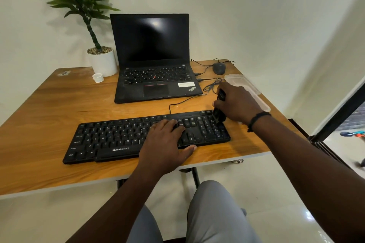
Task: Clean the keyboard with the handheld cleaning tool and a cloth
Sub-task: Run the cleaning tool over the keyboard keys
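lying flat across the near part of the wooden tabletop (49,104) is the black keyboard (118,140), its cable running back toward the laptop (156,77) behind it. the left hand (166,144) rests on the keyboard's right-centre keys with fingers straight and spread, its grip open and holding nothing, the thumb lying along the keyboard's front edge. the right hand (237,104) has its grip closed around the black cleaning tool (219,108), held nearly upright, with its lower end down on the number pad at the keyboard's far right corner. a dark bracelet (256,119) sits on the right wrist. the laptop stands open with a dark screen. a mouse (219,68) lies to the right of the laptop, near the far edge of the tabletop, with loose cables between them. a clear plastic packet (246,87) lies just behind the right hand. a potted plant (101,61) stands at the laptop's left, with a small white cap (98,77) just beside the pot. grey trousers (213,213) show below the tabletop.
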